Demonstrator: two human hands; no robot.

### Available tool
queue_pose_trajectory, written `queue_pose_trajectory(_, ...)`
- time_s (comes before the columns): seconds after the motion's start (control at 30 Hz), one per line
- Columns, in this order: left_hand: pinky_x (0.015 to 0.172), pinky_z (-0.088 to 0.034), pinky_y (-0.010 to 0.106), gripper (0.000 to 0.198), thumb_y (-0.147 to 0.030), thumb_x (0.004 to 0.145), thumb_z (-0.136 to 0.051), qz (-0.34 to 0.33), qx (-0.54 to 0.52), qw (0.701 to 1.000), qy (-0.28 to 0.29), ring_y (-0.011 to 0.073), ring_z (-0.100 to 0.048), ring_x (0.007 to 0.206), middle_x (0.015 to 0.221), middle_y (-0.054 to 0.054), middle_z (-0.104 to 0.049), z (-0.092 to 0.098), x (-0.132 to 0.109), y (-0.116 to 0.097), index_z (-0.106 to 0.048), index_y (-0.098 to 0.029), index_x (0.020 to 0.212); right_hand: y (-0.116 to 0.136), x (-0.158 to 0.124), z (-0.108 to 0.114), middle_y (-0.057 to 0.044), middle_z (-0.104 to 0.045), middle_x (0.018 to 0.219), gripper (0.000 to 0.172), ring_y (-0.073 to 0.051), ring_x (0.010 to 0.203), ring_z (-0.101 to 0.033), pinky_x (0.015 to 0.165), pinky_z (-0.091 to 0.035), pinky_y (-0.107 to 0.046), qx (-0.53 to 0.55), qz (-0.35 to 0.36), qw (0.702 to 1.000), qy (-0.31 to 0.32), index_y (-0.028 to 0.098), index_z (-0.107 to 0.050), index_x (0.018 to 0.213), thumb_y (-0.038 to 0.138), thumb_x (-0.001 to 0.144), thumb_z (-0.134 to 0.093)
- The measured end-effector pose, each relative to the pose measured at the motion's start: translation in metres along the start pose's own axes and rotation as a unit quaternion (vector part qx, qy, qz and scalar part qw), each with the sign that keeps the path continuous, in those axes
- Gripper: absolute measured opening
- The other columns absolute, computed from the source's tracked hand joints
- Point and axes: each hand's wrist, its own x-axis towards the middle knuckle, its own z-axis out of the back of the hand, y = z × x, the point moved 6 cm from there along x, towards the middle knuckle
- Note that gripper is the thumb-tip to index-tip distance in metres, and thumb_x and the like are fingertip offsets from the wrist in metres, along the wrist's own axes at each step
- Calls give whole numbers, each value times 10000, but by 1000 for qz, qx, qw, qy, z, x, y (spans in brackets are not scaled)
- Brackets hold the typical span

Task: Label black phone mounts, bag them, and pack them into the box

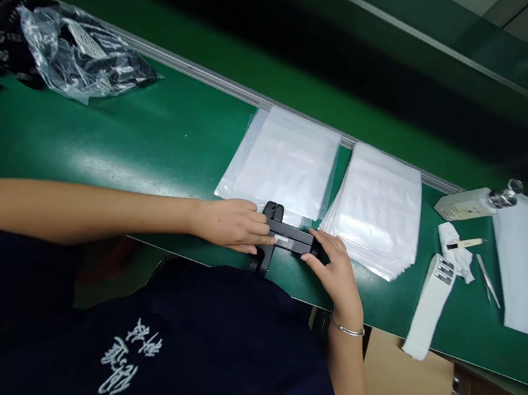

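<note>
Left hand (230,222): fingers curled, closed on the left part of the black device (298,235), a fingertip at its white label (281,238).
Right hand (336,272): thumb and forefinger narrowly parted, holding the device's other end.
Black device: between the fingers of both hands, at the near edge of the green table (179,131).
Bag stacks (294,162): 2, lying just beyond the fingers.
Bottle (466,204): well right of the right fingers.
Label strip (429,310): right of the right fingers, reaching past the table edge.
</note>
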Motion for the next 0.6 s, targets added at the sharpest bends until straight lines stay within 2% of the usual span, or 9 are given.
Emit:
queue_pose_trajectory(0.07,716,-426,285,414,-460,994,-390,49,4,999,-2,182,-613,821,915,67,-689,1,-8,7,-619,-251,1268,5,2,-2,-107,-575,1364,542,-332,1289,-495,1095,-340,-622,-18,29,999,1,294,-496,1403,496,913,-612)
queue_pose_trajectory(0.13,812,-455,306,439,-460,995,-376,141,-4,989,-52,197,-626,902,1008,80,-691,7,-10,25,-571,-234,1317,15,2,-5,-127,-559,1369,617,-335,1279,-496,1043,-420,-596,-36,76,996,5,283,-396,1470,460,920,-613)
queue_pose_trajectory(0.2,864,-476,324,425,-397,1004,-348,266,-19,954,-141,205,-627,971,1063,98,-679,13,-15,50,-563,-184,1302,27,0,-8,-132,-585,1314,628,-323,1218,-541,991,-479,-568,-48,125,991,-1,277,-325,1501,398,944,-586)
queue_pose_trajectory(0.27,885,-495,331,389,-321,998,-333,354,-33,917,-180,207,-624,1020,1102,109,-664,11,-21,70,-600,-154,1227,40,-7,-5,-123,-611,1250,584,-307,1168,-574,1008,-467,-575,-62,165,984,-31,277,-304,1500,336,971,-543)
queue_pose_trajectory(0.3,906,-499,338,376,-291,988,-341,371,-41,912,-169,211,-617,1059,1143,116,-653,5,-21,75,-610,-147,1207,45,-13,-1,-117,-615,1238,570,-299,1173,-575,1041,-435,-587,-72,181,979,-53,282,-297,1497,304,978,-531)
queue_pose_trajectory(0.37,1004,-470,379,373,-270,963,-395,360,-51,926,-107,236,-563,1198,1286,127,-604,-11,-18,79,-585,-144,1258,55,-26,11,-99,-625,1221,569,-288,1202,-566,1099,-359,-610,-98,205,968,-106,299,-296,1488,242,976,-536)
queue_pose_trajectory(0.47,1149,-329,485,497,-320,938,-491,333,-28,942,-21,295,-378,1401,1504,124,-440,-33,-15,73,-462,-170,1411,64,-44,34,-84,-653,1162,603,-279,1187,-583,1102,-351,-611,-131,218,946,-202,308,-322,1464,173,941,-589)
queue_pose_trajectory(0.53,1176,-265,528,536,-353,940,-507,342,2,940,2,319,-300,1447,1556,116,-369,-40,-15,71,-429,-182,1442,66,-52,46,-76,-666,1131,622,-278,1156,-605,1090,-366,-612,-147,215,931,-254,315,-336,1444,164,917,-630)
queue_pose_trajectory(0.6,1175,-267,530,533,-363,948,-500,349,23,937,12,324,-294,1451,1559,119,-363,-42,-14,70,-431,-175,1442,68,-55,53,-67,-672,1119,615,-275,1135,-621,1078,-382,-614,-156,212,924,-277,331,-344,1423,165,910,-641)
